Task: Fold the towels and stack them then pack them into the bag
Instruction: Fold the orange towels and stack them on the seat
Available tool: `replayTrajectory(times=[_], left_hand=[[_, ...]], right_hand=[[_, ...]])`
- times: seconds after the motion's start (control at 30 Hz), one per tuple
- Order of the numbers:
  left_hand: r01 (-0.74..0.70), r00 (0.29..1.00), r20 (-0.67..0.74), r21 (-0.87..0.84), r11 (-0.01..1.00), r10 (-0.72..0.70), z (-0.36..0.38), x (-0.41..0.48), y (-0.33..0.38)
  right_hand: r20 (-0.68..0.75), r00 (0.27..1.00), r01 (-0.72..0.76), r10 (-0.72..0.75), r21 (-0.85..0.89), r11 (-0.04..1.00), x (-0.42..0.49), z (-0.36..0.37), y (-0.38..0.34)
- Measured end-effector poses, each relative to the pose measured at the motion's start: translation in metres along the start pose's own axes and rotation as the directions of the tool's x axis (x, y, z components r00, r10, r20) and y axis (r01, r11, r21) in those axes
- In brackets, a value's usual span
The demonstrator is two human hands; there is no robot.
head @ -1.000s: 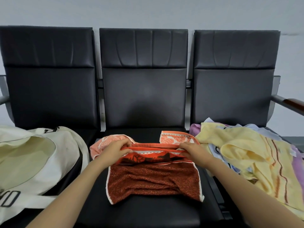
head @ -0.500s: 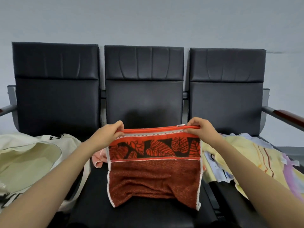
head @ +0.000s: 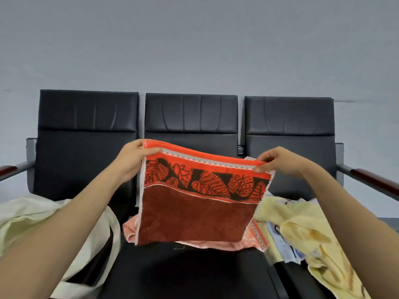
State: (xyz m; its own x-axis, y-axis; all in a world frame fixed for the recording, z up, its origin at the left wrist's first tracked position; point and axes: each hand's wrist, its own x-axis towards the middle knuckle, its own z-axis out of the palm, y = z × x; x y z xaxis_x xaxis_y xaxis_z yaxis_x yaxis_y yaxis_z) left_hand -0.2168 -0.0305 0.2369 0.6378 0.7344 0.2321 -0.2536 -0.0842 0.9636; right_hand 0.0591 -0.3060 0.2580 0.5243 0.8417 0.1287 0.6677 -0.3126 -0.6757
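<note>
An orange towel [head: 196,214] with a black leaf band hangs doubled in the air over the middle seat. My left hand [head: 133,157] pinches its upper left corner. My right hand [head: 278,159] pinches the upper right corner, a little lower. The towel's lower end trails onto the seat behind the front layer. A cream cloth bag [head: 32,221] lies open on the left seat. A heap of unfolded towels, yellow [head: 306,231] on top with pale blue ones beneath, covers the right seat.
Three black padded chairs [head: 191,117] stand joined in a row against a grey wall. Metal armrests with wooden tops [head: 371,178] stick out at both ends. The front of the middle seat [head: 185,275] shows bare black padding.
Both hands have raised the orange towel from the seat to chest height, so it now hangs free. The left corner has risen higher than the right. The camera has tilted upward.
</note>
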Motion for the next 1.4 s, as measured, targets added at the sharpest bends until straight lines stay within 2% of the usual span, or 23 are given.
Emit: replayTrajectory(times=[0.1,0.2,0.23,0.27,0.3,0.33,0.37,0.4,0.43,0.5,0.57,0.6,0.7,0.77,0.83,0.97,1.07,1.17,1.27,1.4], left_hand=[[0.057,0.998,0.028,0.021,0.998,-0.058,-0.002,-0.006,-0.004],[-0.005,0.999,-0.032,0.207,0.978,0.012,-0.006,-0.010,-0.008],[-0.063,0.995,-0.051,0.352,0.934,0.086,-0.006,-0.012,-0.006],[-0.121,0.983,-0.053,0.539,0.833,0.177,-0.006,-0.012,-0.004],[-0.153,0.966,-0.038,0.710,0.688,0.254,-0.006,-0.013,-0.001],[-0.161,0.954,-0.024,0.803,0.574,0.300,-0.005,-0.014,0.002],[-0.156,0.952,-0.020,0.826,0.542,0.304,-0.005,-0.014,0.005],[-0.146,0.962,-0.021,0.803,0.578,0.272,-0.006,-0.012,0.005],[-0.114,0.980,-0.027,0.741,0.662,0.199,-0.008,-0.010,0.004],[0.043,0.999,-0.027,0.544,0.838,-0.034,-0.009,-0.008,-0.001],[0.211,0.974,-0.008,0.378,0.902,-0.224,-0.011,-0.005,-0.014],[0.245,0.966,0.002,0.324,0.914,-0.260,-0.012,-0.001,-0.024],[0.227,0.972,0.000,0.228,0.947,-0.233,-0.012,0.008,-0.055],[0.162,0.987,-0.021,0.177,0.971,-0.161,-0.010,0.011,-0.064],[0.066,0.998,-0.026,0.115,0.991,-0.063,-0.008,0.013,-0.063],[-0.100,0.994,-0.040,0.062,0.993,0.102,-0.009,0.010,-0.050],[-0.119,0.990,-0.060,0.139,0.983,0.128,-0.012,-0.001,-0.047],[-0.045,0.994,-0.083,0.239,0.970,0.066,-0.015,-0.016,-0.051],[0.087,0.995,-0.079,0.335,0.938,-0.064,-0.022,-0.031,-0.057],[0.294,0.947,-0.034,0.495,0.818,-0.320,-0.035,-0.050,-0.071]], right_hand=[[-0.102,0.995,0.008,-0.006,0.021,1.000,-0.003,0.001,-0.003],[-0.279,0.960,0.003,-0.018,-0.055,0.998,-0.003,0.003,-0.003],[-0.315,0.949,-0.013,-0.019,-0.098,0.995,-0.003,0.002,-0.003],[-0.333,0.943,-0.023,-0.013,-0.106,0.994,-0.003,0.002,-0.003],[-0.336,0.942,-0.030,0.001,-0.083,0.996,-0.003,0.002,-0.002],[-0.329,0.944,-0.035,0.022,-0.034,0.999,-0.003,0.002,-0.002],[-0.311,0.949,-0.044,0.054,0.039,0.998,-0.004,0.002,-0.002],[-0.277,0.956,-0.058,0.095,0.142,0.988,-0.005,0.002,-0.001],[-0.224,0.965,-0.077,0.139,0.263,0.962,-0.006,0.004,-0.001],[-0.105,0.974,-0.134,0.202,0.455,0.880,-0.003,0.009,0.003],[-0.026,0.965,-0.208,0.262,0.533,0.820,0.004,0.017,0.011],[0.009,0.956,-0.249,0.294,0.559,0.791,0.008,0.022,0.017],[0.079,0.938,-0.302,0.339,0.667,0.681,0.021,0.040,0.033],[0.010,0.950,-0.217,0.312,0.740,0.636,0.029,0.051,0.037],[-0.115,0.959,-0.066,0.258,0.796,0.602,0.035,0.057,0.033],[-0.300,0.938,0.132,0.172,0.771,0.623,0.037,0.057,0.020],[-0.332,0.928,0.133,0.168,0.719,0.683,0.031,0.058,0.019],[-0.298,0.926,0.004,0.230,0.618,0.786,0.024,0.064,0.023],[-0.227,0.931,-0.142,0.285,0.493,0.858,0.011,0.068,0.025],[-0.015,0.916,-0.372,0.400,0.338,0.864,-0.012,0.077,0.039]])
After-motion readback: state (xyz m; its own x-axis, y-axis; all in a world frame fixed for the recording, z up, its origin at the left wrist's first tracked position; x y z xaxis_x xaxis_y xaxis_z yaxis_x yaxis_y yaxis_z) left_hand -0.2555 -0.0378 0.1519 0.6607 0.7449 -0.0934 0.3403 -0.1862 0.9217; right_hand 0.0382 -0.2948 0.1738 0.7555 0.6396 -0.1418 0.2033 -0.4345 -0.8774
